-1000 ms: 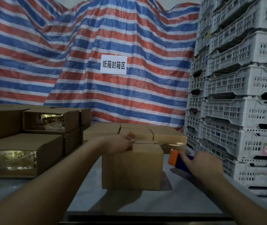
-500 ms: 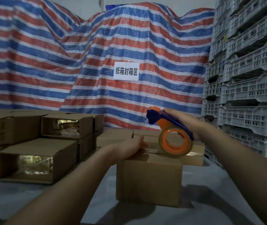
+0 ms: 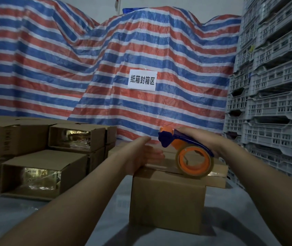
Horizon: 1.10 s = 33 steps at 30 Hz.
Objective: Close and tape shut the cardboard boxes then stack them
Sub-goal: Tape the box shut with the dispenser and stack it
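Box sits lower center, flaps down. Left hand lies flat with straight fingers on the lid, right hand grips the tape dispenser on the seam. If that palm slips, flaps could pop and the tape wrinkles.

A closed box stands on the table with the tape dispenser on its top, stacked boxes to its left, more boxes behind it, crates at right, and a tarp behind all.
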Each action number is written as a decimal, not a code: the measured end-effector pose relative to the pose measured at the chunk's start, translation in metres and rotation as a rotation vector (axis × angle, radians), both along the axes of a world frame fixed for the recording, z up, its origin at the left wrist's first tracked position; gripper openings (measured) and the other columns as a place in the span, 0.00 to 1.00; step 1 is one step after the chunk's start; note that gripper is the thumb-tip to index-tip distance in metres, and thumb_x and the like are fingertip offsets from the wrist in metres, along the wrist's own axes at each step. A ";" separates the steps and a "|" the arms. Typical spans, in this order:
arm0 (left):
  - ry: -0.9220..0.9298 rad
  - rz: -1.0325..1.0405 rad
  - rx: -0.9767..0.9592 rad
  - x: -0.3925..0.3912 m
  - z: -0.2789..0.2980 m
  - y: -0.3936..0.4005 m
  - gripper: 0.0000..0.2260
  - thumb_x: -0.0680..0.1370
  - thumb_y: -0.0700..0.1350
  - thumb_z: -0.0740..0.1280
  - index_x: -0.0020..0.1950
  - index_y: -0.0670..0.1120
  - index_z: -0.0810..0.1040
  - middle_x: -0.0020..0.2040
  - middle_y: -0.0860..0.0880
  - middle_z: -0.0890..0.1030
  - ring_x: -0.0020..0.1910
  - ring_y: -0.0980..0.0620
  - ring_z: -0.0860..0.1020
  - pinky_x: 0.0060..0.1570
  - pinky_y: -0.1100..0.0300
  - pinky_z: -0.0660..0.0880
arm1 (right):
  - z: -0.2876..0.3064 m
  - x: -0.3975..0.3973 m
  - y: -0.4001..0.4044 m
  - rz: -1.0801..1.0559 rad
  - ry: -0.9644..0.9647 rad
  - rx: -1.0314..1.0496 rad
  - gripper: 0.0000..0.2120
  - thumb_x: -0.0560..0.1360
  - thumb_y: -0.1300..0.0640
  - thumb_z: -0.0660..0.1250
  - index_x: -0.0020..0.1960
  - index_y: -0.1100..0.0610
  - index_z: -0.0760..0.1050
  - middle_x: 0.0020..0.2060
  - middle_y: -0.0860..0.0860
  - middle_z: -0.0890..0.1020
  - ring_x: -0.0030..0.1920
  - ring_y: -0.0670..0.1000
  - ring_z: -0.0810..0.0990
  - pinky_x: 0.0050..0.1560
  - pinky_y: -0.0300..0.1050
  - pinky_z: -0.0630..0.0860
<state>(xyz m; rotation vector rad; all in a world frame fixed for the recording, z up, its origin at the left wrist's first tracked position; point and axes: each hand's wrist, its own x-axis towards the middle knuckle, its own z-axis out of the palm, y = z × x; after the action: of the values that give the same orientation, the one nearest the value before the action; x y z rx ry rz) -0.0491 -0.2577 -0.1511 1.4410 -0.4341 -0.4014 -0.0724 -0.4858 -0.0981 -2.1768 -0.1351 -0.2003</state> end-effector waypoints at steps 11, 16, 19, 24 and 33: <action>-0.026 0.190 -0.069 -0.003 -0.005 -0.011 0.08 0.80 0.49 0.66 0.51 0.45 0.80 0.43 0.51 0.86 0.50 0.52 0.81 0.45 0.57 0.72 | 0.000 0.004 0.002 -0.002 -0.002 -0.057 0.27 0.77 0.33 0.63 0.55 0.57 0.81 0.42 0.55 0.87 0.38 0.51 0.83 0.48 0.47 0.78; -0.040 0.246 -0.086 -0.005 -0.007 -0.013 0.06 0.80 0.45 0.66 0.53 0.44 0.79 0.37 0.52 0.85 0.44 0.54 0.82 0.43 0.60 0.74 | 0.002 0.003 0.007 -0.005 0.021 -0.082 0.27 0.77 0.33 0.63 0.56 0.57 0.80 0.41 0.54 0.86 0.37 0.51 0.82 0.48 0.47 0.77; -0.057 0.347 0.003 -0.010 -0.008 -0.019 0.08 0.78 0.41 0.65 0.56 0.42 0.79 0.34 0.51 0.81 0.35 0.55 0.78 0.39 0.60 0.71 | 0.005 0.002 0.009 -0.002 0.053 -0.085 0.27 0.78 0.34 0.62 0.56 0.58 0.79 0.40 0.54 0.85 0.36 0.49 0.82 0.46 0.45 0.76; -0.174 0.462 0.038 -0.008 -0.017 -0.028 0.11 0.82 0.45 0.60 0.59 0.41 0.76 0.38 0.48 0.76 0.34 0.54 0.73 0.34 0.61 0.70 | 0.021 -0.003 0.018 -0.039 0.116 -0.331 0.26 0.78 0.33 0.61 0.55 0.56 0.78 0.36 0.50 0.85 0.32 0.46 0.82 0.37 0.38 0.77; 0.101 0.574 -0.298 0.007 -0.025 -0.016 0.13 0.82 0.43 0.58 0.38 0.44 0.71 0.30 0.48 0.70 0.29 0.53 0.69 0.36 0.59 0.72 | 0.028 -0.024 -0.003 -0.017 0.305 -0.307 0.24 0.79 0.37 0.62 0.49 0.58 0.76 0.28 0.50 0.81 0.24 0.46 0.77 0.26 0.36 0.73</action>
<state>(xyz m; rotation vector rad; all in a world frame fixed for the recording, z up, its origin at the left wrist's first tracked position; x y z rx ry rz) -0.0421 -0.2736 -0.1756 1.1827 0.0144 0.0541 -0.0960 -0.4892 -0.0696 -2.4845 0.0290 0.1547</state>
